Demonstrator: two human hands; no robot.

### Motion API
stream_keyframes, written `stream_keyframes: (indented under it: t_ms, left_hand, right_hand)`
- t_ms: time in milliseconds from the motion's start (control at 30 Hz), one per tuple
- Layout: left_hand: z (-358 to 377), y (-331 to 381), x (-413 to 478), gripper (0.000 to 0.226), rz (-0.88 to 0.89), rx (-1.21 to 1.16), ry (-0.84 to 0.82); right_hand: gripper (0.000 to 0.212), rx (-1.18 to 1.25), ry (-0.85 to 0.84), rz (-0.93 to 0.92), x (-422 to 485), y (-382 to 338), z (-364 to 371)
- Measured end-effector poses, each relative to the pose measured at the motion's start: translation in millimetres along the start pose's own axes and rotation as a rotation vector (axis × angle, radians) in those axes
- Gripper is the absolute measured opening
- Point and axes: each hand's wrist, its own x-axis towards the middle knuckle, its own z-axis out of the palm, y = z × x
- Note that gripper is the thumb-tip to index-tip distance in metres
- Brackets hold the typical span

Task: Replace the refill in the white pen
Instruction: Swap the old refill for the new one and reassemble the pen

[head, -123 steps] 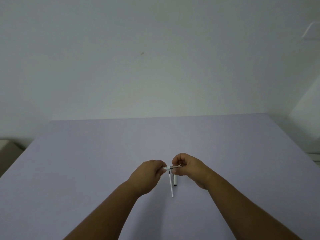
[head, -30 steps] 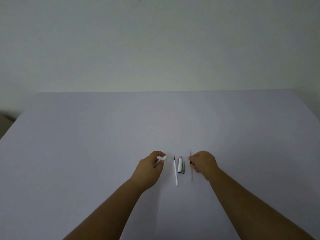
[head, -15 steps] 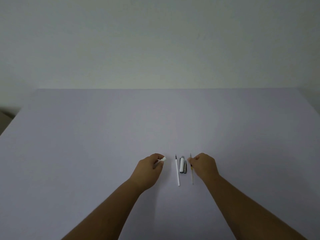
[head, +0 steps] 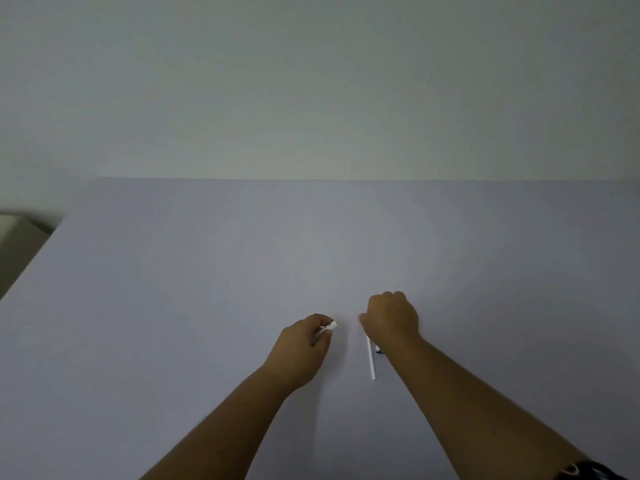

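Observation:
My left hand (head: 304, 344) is closed around a small white pen part (head: 331, 326), whose end sticks out past the thumb. My right hand (head: 391, 320) hovers knuckles-up just to the right, fingers curled down over the loose pen pieces on the table. A thin white refill (head: 371, 362) lies on the table, its far end hidden under that hand. A dark bit of the pen cap (head: 379, 351) shows beside my right wrist. The other thin refill is hidden. Whether the right fingers grip anything is not visible.
The work surface is a wide lavender-grey table (head: 242, 271) against a plain pale wall. Its left edge drops off near a beige object (head: 14, 226) at the far left.
My right hand has let go of the thin refill and moved left and forward, now covering the cap and the white refill's tip. My left hand has barely moved.

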Motion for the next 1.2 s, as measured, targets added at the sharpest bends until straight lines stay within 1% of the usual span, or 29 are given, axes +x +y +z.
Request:
stream_keyframes:
  t_ms: [100, 233, 367, 433, 500, 533, 633, 733, 1067, 1200]
  left_hand:
    - [-3, -3, 0, 0.026, -0.002, 0.005, 0.003]
    - [-5, -6, 0, 0.025, -0.008, 0.017, 0.008]
    - [-5, -9, -2, 0.026, -0.020, 0.017, -0.001]
    - [-6, -11, -3, 0.026, -0.028, 0.010, -0.006]
    - [-7, -12, -2, 0.026, -0.028, 0.019, -0.008]
    - [-8, -13, -2, 0.025, -0.027, 0.030, -0.007]
    - [-10, -13, -1, 0.020, -0.033, 0.049, -0.007]
    - [-11, -11, 0, 0.016, -0.028, 0.055, 0.004]
    - [-3, 1, -6, 0.016, 0.023, 0.093, 0.029]
    - [0, 8, -9, 0.011, 0.040, 0.048, 0.020]
  right_hand:
    - [0.026, 0.034, -0.039, 0.057, 2, -7, 0]
    - [0.022, 0.083, -0.061, 0.081, 2, -12, 1]
    - [0.017, 0.203, -0.064, 0.095, -3, -19, -3]
    - [0.024, 0.346, -0.039, 0.119, -5, -19, -9]
    - [0.031, 0.563, 0.010, 0.136, -6, -16, -16]
    - [0.032, 0.673, 0.036, 0.143, -7, -13, -21]
    - [0.023, 0.999, 0.107, 0.212, -13, -4, -32]
    - [0.025, 1.204, 0.129, 0.295, -22, 2, -39]
    - [0.016, 1.456, 0.152, 0.367, -54, 14, -45]
    - [0.016, 1.474, 0.164, 0.375, -62, 24, -46]
